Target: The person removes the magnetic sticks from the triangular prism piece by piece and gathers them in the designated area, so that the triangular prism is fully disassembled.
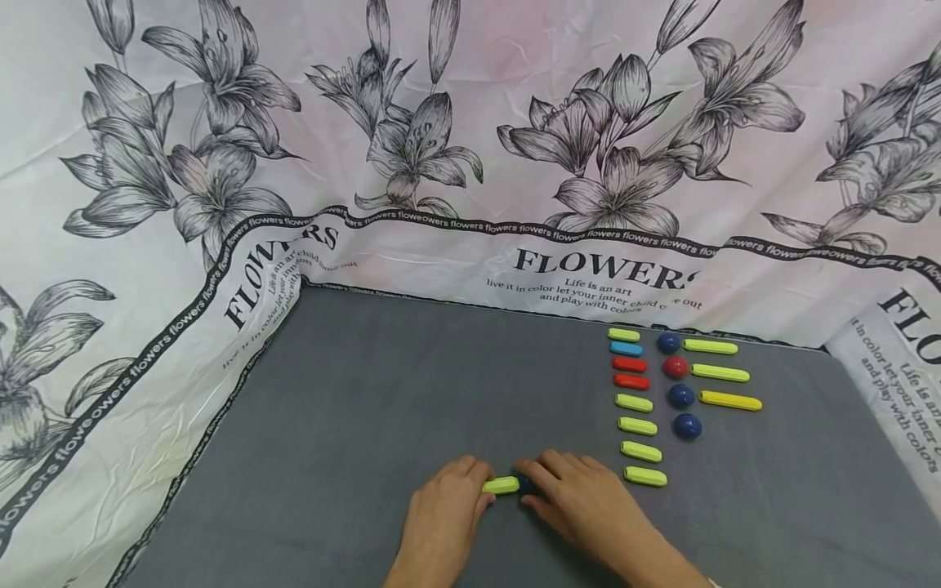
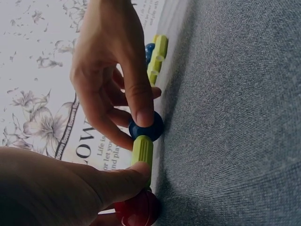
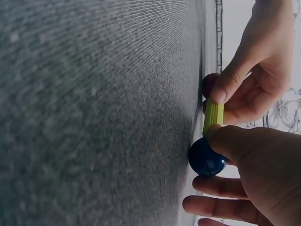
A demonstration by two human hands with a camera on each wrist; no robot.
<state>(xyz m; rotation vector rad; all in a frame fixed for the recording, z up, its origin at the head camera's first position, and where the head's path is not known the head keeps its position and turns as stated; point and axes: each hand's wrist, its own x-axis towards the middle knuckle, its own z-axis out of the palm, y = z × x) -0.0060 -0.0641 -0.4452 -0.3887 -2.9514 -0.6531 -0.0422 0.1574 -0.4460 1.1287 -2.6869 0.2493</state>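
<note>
My left hand pinches a short yellow-green ridged rod low over the grey table. At the rod's left end sits a red ball, seen in both wrist views but covered by the hand in the head view. A dark blue ball touches the other end of the rod. My right hand holds that blue ball between thumb and fingers. Whether rod and balls are fastened or only touching, I cannot tell.
Right of the hands stands a column of short rods, yellow-green, blue and red. Beside it lie several balls, then longer yellow-green rods and a yellow rod. Flower-printed cloth borders the grey surface.
</note>
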